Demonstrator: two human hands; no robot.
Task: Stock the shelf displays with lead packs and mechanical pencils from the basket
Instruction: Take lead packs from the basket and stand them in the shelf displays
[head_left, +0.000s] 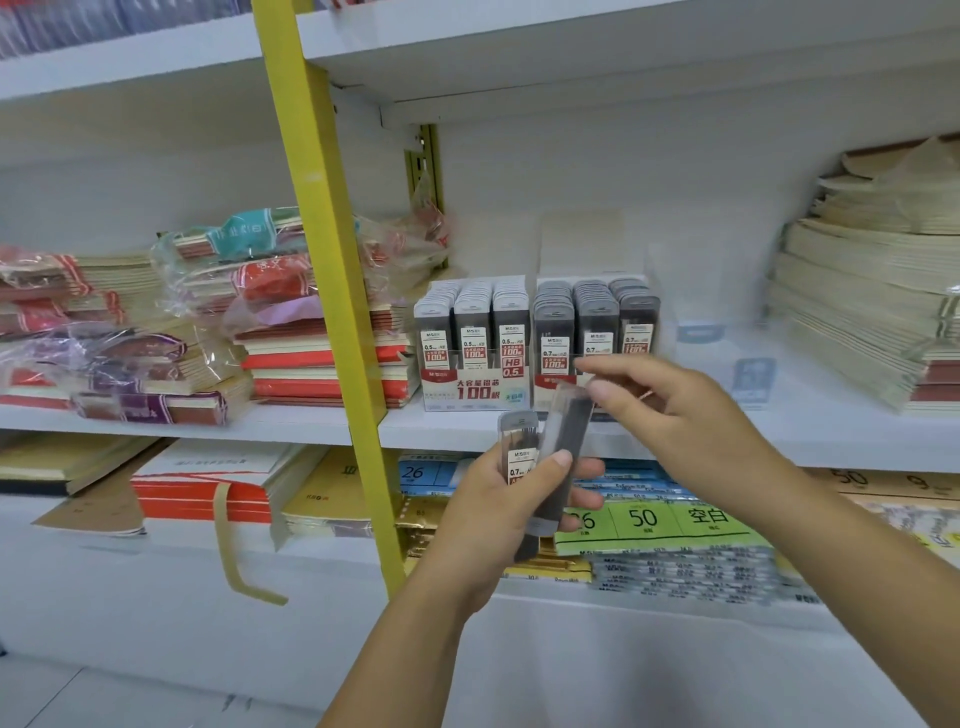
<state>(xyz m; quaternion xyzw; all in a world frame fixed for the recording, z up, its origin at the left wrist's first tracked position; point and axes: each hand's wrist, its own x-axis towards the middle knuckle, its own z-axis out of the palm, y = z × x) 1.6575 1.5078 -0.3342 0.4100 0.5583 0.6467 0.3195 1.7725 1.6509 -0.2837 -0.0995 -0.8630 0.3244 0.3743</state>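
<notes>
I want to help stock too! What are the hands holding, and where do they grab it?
The left hand grips two lead packs around their lower halves. The right hand pinches the top end of the tilted pack.

The left hand (493, 501) and right hand (675, 410) are bare, with short, plain fingernails. The left forearm (405, 639) and right forearm (831, 545) are bare too, as far as they show.

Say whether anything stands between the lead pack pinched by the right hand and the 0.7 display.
Nothing visible does. The right hand pinches the tilted lead pack just in front of the 0.7 display, with only air between them. Its front rows look full, so a free slot may be hard to find.
</notes>
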